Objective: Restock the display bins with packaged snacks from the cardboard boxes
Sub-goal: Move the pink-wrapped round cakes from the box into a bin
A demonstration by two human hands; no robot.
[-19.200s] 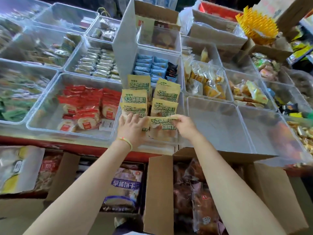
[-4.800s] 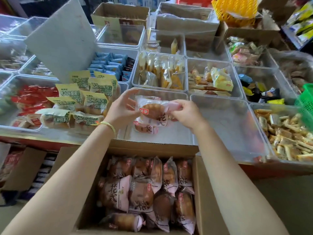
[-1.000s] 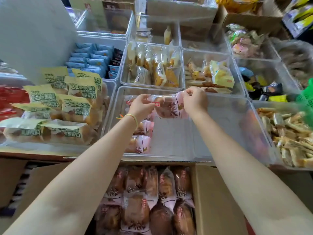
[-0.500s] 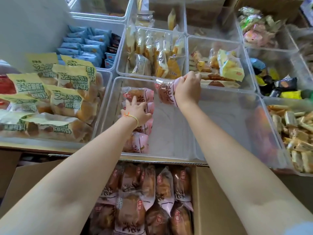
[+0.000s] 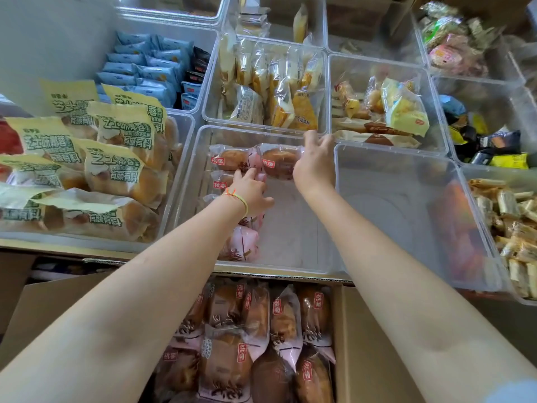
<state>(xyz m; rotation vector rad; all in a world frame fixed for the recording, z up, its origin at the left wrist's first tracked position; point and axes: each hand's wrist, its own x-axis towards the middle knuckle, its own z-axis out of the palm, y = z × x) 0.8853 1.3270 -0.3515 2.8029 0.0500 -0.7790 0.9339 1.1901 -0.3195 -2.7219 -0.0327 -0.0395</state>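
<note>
— Bins of snacks fill the frame. Left hand?
— Flat on the left column of buns, gripping nothing.
— Right hand?
— Pinching a bun at centre, long axis sideways, second column's far end; box below.

Pink bread packs in clear bin — five visible; hands — two; cardboard box — one.

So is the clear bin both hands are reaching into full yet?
No, partly filled. The clear bin holds pink-wrapped buns down its left side and one at the back; most of its floor is bare.
</note>
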